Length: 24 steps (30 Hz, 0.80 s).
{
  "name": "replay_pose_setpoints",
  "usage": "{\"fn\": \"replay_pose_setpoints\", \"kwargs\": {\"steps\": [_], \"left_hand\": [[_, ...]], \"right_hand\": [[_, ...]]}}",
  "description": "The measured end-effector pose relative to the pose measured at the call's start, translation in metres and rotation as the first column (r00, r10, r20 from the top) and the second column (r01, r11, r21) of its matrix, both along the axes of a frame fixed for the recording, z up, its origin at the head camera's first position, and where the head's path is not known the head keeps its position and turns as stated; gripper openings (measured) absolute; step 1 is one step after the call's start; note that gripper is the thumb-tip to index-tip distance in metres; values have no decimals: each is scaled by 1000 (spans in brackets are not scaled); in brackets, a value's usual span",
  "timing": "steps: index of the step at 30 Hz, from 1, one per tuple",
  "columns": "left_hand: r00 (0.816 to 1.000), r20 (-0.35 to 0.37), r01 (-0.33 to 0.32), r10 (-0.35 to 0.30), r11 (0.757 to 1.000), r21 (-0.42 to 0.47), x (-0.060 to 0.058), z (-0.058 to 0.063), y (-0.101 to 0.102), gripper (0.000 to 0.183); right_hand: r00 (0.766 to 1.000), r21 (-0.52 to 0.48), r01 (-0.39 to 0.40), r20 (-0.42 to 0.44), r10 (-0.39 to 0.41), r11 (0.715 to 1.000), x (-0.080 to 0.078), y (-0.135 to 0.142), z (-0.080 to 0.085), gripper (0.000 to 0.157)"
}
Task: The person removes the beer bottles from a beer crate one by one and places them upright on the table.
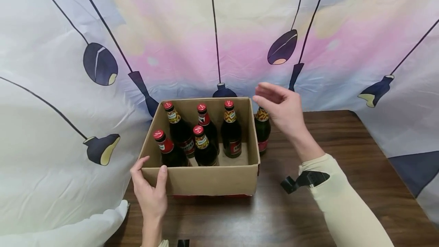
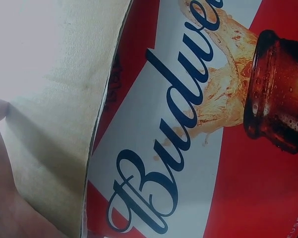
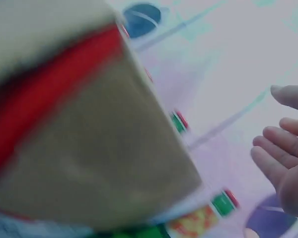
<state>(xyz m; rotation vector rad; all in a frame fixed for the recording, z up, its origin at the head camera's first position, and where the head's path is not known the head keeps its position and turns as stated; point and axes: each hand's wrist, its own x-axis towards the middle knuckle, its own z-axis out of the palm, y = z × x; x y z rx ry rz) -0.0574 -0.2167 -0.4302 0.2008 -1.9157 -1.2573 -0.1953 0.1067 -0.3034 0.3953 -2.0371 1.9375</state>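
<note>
An open cardboard box (image 1: 209,181) stands on the table and holds several dark beer bottles (image 1: 232,134) with red caps, all upright. At the box's front left corner my left hand (image 1: 149,195) grips the cardboard, thumb on the front flap and fingers round the left side. In the left wrist view the box's red and white printed side (image 2: 139,119) shows part of a beer brand name. Another beer bottle (image 1: 262,130) stands outside, close against the box's right wall. Its cap is hidden behind my right hand (image 1: 282,109), which is raised with extended fingers and holds nothing.
The brown wooden table (image 1: 343,155) extends to the right of the box and in front of it. A printed cloth (image 1: 192,22) with drawn lamps hangs behind, and white fabric (image 1: 68,220) lies along the left edge.
</note>
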Motion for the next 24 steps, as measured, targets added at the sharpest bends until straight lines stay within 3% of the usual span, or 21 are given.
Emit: {"fn": "replay_pose_setpoints", "kwargs": {"steps": [7, 16, 20, 24], "left_hand": [[999, 27, 22, -22, 1000, 3, 2, 1, 0, 56], [998, 44, 36, -36, 999, 15, 4, 0, -2, 57], [998, 53, 29, -30, 999, 18, 4, 0, -2, 57], [998, 59, 31, -32, 999, 18, 4, 1, -2, 57]], "right_hand": [[987, 0, -105, 120, 104, 994, 18, -41, -7, 43], [936, 53, -224, 290, 199, 973, 46, -80, -16, 45], [925, 69, -231, 324, 197, 971, 51, -91, -19, 46], [932, 111, -200, 330, 154, 973, 55, -101, -19, 46]]}}
